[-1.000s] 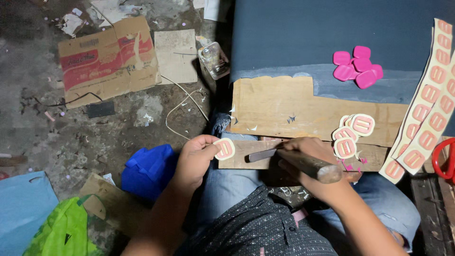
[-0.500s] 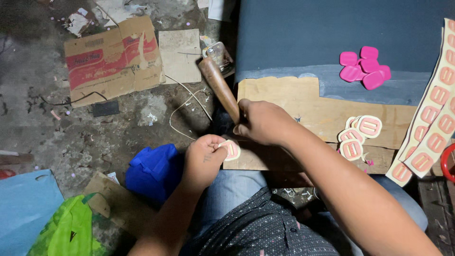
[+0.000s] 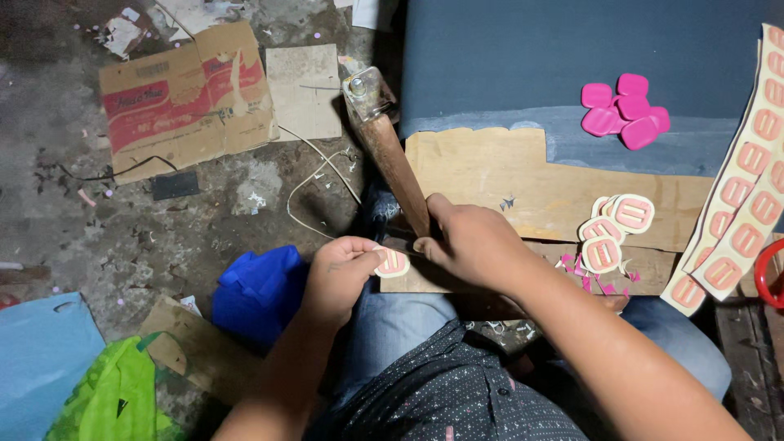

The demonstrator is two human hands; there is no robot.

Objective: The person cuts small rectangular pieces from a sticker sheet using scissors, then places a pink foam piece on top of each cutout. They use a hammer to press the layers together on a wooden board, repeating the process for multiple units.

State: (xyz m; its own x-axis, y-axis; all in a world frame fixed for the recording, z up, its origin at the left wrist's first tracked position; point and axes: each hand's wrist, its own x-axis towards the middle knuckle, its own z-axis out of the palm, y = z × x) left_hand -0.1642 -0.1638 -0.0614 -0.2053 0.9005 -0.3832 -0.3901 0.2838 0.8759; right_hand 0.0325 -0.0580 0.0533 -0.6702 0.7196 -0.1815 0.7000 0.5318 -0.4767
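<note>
Progress, as I'm reading it: small pile of cut cream-and-pink oval pieces (image 3: pixel 614 233) lying on wooden board surface (image 3: pixel 498 175); uncut strips (image 3: pixel 739 196) waiting at right. Left hand (image 3: pixel 339 273) pinching one oval piece (image 3: pixel 393 261) at board edge. Right hand (image 3: pixel 469 245) clenching wooden-handled hammer (image 3: pixel 392 159), head raised.

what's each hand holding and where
Right hand grips the wooden-handled tool at the handle's lower end; left hand pinches the pink cut-out piece by its left edge.
</note>
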